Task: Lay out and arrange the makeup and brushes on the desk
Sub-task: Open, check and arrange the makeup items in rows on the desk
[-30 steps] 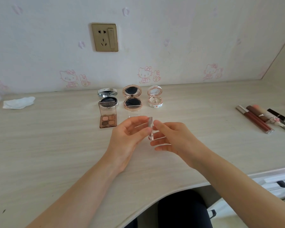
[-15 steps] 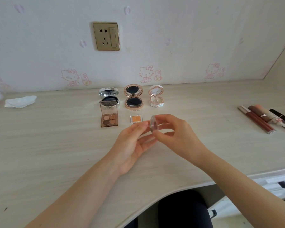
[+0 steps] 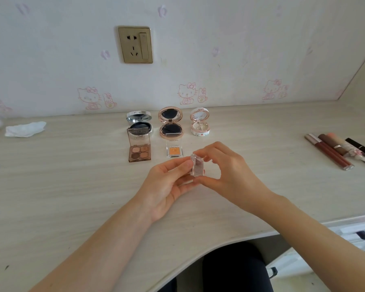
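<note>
The right hand [image 3: 226,175] and left hand [image 3: 169,186] are both pinching a small clear case [image 3: 197,167], holding it upright above the middle of the worktop [image 3: 72,186]. An open orange eyeshadow [image 3: 174,150] is lying just behind it, toward the back edge.

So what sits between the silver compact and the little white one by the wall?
An open rose-gold compact, in line with the silver compact and the white compact; the head view shows it.
</note>
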A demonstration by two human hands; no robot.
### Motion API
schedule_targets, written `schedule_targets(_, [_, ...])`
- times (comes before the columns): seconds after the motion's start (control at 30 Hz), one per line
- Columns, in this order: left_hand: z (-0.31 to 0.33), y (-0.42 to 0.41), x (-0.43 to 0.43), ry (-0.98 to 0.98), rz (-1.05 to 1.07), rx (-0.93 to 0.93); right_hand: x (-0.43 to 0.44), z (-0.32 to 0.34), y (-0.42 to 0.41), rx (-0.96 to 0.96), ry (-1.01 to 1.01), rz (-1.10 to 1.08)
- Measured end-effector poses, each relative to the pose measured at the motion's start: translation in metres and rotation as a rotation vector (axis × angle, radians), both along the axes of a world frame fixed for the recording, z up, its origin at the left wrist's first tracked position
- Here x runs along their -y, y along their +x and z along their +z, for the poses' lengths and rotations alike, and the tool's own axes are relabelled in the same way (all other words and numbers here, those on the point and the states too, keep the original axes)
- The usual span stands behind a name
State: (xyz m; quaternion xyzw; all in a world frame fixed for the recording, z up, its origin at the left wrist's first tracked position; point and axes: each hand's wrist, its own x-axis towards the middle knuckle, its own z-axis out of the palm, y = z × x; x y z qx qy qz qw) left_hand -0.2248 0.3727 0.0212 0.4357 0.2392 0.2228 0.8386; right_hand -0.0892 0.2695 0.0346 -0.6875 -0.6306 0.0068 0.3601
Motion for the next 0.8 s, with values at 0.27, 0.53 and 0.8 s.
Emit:
schedule_targets(0.27, [0.002,-0.001,0.0,-0.007,-0.028,0.005,0.004,0.012,0.01,0.05,-0.05,0.085])
schedule_targets(0.53, [0.004,-0.002,-0.001,-0.058,-0.014,0.031,0.002,0.018,0.012,-0.009,-0.012,0.033])
schedule_targets(0.8, [0.008,-0.001,0.007,-0.018,-0.065,-0.016,-0.001,0.018,0.016,-0.289,0.034,-0.026])
